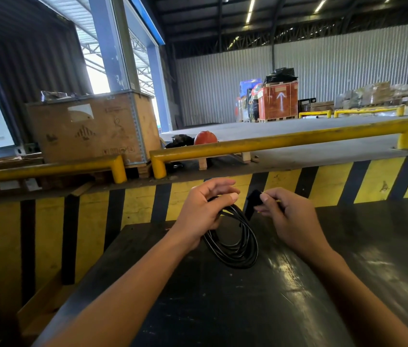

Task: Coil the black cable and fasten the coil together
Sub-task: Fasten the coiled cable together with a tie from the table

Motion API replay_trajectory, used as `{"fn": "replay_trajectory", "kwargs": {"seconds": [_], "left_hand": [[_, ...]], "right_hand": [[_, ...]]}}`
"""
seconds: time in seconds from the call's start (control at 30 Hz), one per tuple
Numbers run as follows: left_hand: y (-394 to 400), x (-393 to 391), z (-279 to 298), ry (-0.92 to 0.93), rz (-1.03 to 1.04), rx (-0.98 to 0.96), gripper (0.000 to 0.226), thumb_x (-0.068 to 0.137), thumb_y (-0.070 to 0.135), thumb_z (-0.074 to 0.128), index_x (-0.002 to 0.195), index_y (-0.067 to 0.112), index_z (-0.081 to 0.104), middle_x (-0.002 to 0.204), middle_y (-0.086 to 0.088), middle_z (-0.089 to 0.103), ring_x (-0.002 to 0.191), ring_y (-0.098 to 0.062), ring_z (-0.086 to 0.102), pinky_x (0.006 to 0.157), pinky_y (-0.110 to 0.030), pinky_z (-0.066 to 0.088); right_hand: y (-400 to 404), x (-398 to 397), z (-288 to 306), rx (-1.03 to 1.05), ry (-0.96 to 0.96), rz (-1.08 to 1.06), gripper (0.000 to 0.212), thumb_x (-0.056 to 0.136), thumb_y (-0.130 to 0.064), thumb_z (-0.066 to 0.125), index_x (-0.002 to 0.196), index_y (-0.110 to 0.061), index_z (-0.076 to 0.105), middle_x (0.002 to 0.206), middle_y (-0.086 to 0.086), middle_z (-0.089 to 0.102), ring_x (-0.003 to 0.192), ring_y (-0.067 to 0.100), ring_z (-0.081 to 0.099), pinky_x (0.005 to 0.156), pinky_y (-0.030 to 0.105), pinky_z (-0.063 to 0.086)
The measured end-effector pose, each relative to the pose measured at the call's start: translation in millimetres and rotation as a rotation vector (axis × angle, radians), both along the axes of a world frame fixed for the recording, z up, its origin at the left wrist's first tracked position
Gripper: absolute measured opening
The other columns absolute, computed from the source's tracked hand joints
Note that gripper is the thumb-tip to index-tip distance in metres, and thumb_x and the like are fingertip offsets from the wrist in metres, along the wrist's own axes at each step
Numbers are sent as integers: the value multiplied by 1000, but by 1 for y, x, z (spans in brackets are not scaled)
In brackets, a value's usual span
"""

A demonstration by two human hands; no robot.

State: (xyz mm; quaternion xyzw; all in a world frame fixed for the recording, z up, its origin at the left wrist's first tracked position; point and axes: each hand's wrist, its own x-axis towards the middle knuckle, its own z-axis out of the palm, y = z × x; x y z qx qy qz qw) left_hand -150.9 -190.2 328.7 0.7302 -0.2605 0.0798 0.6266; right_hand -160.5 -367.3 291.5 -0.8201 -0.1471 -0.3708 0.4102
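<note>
The black cable (238,249) hangs as a coil of several loops above the dark table (248,309). My left hand (203,211) grips the top of the coil, thumb over the loops. My right hand (288,216) pinches a short black strap (251,202) between thumb and fingers, just right of the coil's top. The strap's lower end reaches down toward the loops; whether it is wrapped around them is hidden.
A yellow and black striped dock wall (335,181) rises behind the table. Yellow guard rails (273,141) run along its top. A large cardboard crate (90,128) stands at the left, and stacked pallets (278,101) sit far back.
</note>
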Motion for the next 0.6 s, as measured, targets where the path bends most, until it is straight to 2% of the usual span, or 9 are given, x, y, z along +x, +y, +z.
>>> {"fn": "replay_trajectory", "kwargs": {"seconds": [0.13,0.23,0.27,0.33,0.43,0.5,0.6], "left_hand": [[-1,-1,1,6,40,25,26,87,14,61,113,18,64,106,1,71,65,-20,55,42,-19,35],[0,-2,0,17,40,50,20,87,14,60,106,18,68,94,-2,72,79,-18,65,63,-32,47],[0,-3,-1,21,32,55,19,88,14,60,103,18,69,87,-2,72,76,-18,65,63,-32,47],[1,-4,-2,27,24,53,15,88,14,60,95,21,71,73,1,70,65,-19,61,52,-26,41],[0,-3,-3,47,40,48,14,87,15,61,90,23,71,65,3,68,59,-15,59,46,-21,38],[0,-2,-3,52,48,41,13,87,15,61,91,21,72,68,-1,70,60,-15,59,48,-22,40],[-1,0,-3,77,73,20,14,87,15,61,97,16,71,84,-12,71,74,-21,64,60,-30,47]], "right_hand": [[12,-9,5,101,98,205,18,94,-21,48,96,-15,65,84,-4,70,78,2,67,69,17,55],[16,-14,11,128,148,270,20,94,-21,47,93,-12,65,81,0,70,75,5,67,66,15,53],[17,-15,13,123,151,278,21,94,-21,47,92,-12,65,80,0,69,74,4,66,65,14,52],[17,-15,14,110,155,286,21,95,-20,46,92,-12,65,79,-2,69,73,2,66,65,13,51],[18,-15,16,99,160,271,19,95,-20,47,97,-14,64,80,-2,68,73,0,65,66,13,51],[19,-14,15,112,176,252,18,94,-22,48,104,-16,62,81,-2,68,74,0,65,67,16,51],[20,-17,15,106,171,183,25,91,-30,54,114,-20,56,91,-5,69,81,0,65,76,24,54]]}}
